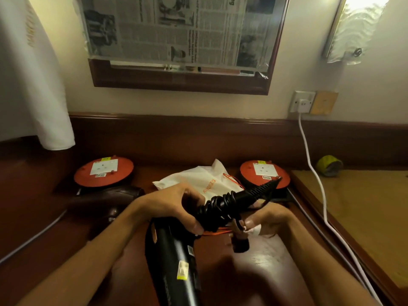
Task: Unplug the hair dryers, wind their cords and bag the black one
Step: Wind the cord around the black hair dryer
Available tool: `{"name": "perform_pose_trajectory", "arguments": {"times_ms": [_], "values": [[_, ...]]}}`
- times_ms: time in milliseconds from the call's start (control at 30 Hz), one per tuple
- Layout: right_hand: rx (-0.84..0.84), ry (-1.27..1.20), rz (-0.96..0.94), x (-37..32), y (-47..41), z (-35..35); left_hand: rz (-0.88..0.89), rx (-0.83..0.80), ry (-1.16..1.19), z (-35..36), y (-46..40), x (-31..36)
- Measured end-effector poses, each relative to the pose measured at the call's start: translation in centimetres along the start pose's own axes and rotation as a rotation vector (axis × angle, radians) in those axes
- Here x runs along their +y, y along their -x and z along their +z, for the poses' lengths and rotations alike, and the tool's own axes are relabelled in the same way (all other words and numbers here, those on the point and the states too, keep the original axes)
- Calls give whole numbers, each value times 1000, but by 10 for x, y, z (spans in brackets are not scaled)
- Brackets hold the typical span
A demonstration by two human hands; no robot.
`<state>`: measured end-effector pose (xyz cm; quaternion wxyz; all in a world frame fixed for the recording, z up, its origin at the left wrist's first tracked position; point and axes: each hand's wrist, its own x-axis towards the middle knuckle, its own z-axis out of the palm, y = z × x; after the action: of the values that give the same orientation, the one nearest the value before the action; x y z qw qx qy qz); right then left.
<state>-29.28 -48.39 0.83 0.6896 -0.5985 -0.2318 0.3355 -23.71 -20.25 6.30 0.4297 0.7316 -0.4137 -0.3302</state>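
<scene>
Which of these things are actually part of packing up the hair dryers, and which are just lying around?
Part of the job:
- black hair dryer, gripped by the left hand
- its black cord wound round the handle, its end pinched by the right hand
- white drawstring bag
- dark brown hair dryer
- two orange cord reels

Just lying about:
- newspaper over the mirror
- white wall plug
- yellow-green bundle

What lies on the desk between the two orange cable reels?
In the head view, a white bag with orange print lies between the left reel and the right reel.
</scene>
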Motion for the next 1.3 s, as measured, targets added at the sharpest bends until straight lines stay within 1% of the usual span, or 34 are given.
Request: {"name": "perform_pose_trajectory", "arguments": {"times_ms": [67, 100, 200, 267, 333, 400, 467, 533, 667, 800, 867, 933, 1000, 1033, 1100, 1133, 1200, 1233, 1300], "values": [[46, 79, 94, -11, 8, -12, -24, -100, -7, 6, -5, -1], [27, 162, 131, -21, 9, -16, -51, -147, -57, 9, -7, 0], [-50, 415, 279, -47, -1, -17, -174, -267, -358, 24, -19, 3], [-34, 699, 412, -57, -10, -7, -257, -262, -505, 31, -24, 1], [1, 966, 549, -64, -17, 12, -297, -220, -559, 30, -26, 0], [18, 1110, 693, -65, -20, 28, -324, -179, -568, 23, -25, -5], [44, 1184, 774, -58, -25, 37, -347, -132, -571, 17, -25, -11], [111, 1241, 778, -45, -32, 43, -366, -95, -603, 15, -28, -16], [193, 1372, 699, -17, -44, 54, -394, -110, -629, 16, -34, -26], [270, 1352, 615, -4, -42, 52, -378, -46, -627, 13, -35, -38], [297, 1337, 607, -1, -42, 51, -390, -71, -615, 12, -35, -42], [303, 1322, 582, 2, -43, 51, -387, -134, -589, 14, -38, -41], [338, 1286, 546, 1, -45, 50, -344, -168, -529, 24, -47, -41], [362, 1270, 537, 1, -45, 49, -306, -154, -510, 31, -53, -44], [434, 1250, 535, 3, -46, 48, -234, -61, -469, 43, -65, -54], [481, 1241, 524, 4, -45, 49, -209, -3, -411, 45, -70, -61], [569, 1244, 493, 7, -40, 51, -171, 26, -321, 46, -75, -71], [596, 1262, 500, 8, -38, 52, -165, 17, -325, 47, -76, -73], [605, 1299, 584, 10, -33, 55, -138, 6, -364, 51, -77, -73]]}}
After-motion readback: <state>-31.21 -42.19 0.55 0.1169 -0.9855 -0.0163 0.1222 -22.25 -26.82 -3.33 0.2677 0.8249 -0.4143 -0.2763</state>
